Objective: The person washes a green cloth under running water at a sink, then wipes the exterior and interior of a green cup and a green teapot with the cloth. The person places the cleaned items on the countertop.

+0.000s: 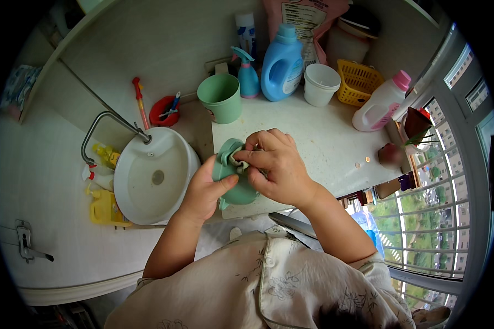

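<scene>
Above the front edge of the white counter, I hold a pale green plastic item (243,191) with a curved, lipped rim; its exact kind is hard to tell. My left hand (203,187) grips its left side, with the thumb lying across the front. In the fingers of my right hand (280,166) is a crumpled light cloth (239,161), pressed against the upper part of the green item. Those fingers hide much of the cloth and part of the item behind it.
To the left stands a white basin (181,172) with a curved metal faucet (107,115). Behind my hands are a green bucket (220,98), a blue detergent bottle (282,66), a white tub (322,84) and a yellow basket (358,82). A potted plant (416,127) sits by the barred window.
</scene>
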Motion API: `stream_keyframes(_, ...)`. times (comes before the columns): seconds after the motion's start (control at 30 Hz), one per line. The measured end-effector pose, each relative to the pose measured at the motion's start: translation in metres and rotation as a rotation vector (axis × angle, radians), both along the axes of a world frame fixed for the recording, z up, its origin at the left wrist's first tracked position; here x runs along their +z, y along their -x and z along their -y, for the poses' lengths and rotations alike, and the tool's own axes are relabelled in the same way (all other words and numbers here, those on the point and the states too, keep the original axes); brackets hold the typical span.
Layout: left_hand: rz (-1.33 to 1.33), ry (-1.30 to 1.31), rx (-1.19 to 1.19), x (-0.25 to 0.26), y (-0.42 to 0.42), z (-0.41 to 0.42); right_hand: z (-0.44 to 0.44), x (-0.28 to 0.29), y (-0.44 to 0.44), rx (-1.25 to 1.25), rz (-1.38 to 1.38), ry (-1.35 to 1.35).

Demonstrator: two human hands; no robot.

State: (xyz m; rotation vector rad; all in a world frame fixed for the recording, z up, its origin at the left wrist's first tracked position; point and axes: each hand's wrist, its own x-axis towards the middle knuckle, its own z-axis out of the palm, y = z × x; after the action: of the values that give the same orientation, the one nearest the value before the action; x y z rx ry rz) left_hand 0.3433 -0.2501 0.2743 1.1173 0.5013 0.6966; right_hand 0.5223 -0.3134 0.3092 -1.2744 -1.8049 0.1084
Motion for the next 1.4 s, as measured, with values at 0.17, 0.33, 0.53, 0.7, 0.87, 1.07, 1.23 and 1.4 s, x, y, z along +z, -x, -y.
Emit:
stream_keyframes(0.17,-0.147,-0.177,0.037,0.007,-0.004,0.0,0.002,-0.002,0.011,-0.06,0.26,-0.067)
stream_keyframes(0.33,-0.141,-0.049,-0.138,0.014,0.006,-0.005,-0.012,-0.008,-0.008,0.227,0.081,-0.13)
stream_keyframes(0.53,-0.111,0.073,-0.221,0.019,0.006,-0.008,-0.013,-0.002,-0.012,0.304,0.165,-0.153)
stream_keyframes(0.7,-0.229,0.023,-0.148,0.012,0.005,-0.004,-0.004,-0.01,-0.001,0.049,0.391,-0.122)
stream_keyframes(0.87,-0.176,-0.008,-0.172,0.011,0.013,-0.004,-0.004,-0.02,-0.014,-0.094,0.406,0.041)
stream_keyframes(1.07,-0.014,0.018,-0.123,0.017,0.02,-0.011,-0.003,-0.04,-0.026,0.114,-0.996,0.483)
stream_keyframes(1.23,-0.025,-0.017,-0.112,0.019,0.021,-0.012,0.005,-0.026,-0.031,0.406,-1.379,0.373)
stream_keyframes(1.4,-0.07,-0.072,-0.116,0.016,0.019,-0.011,0.012,-0.01,-0.017,0.434,-1.206,0.191)
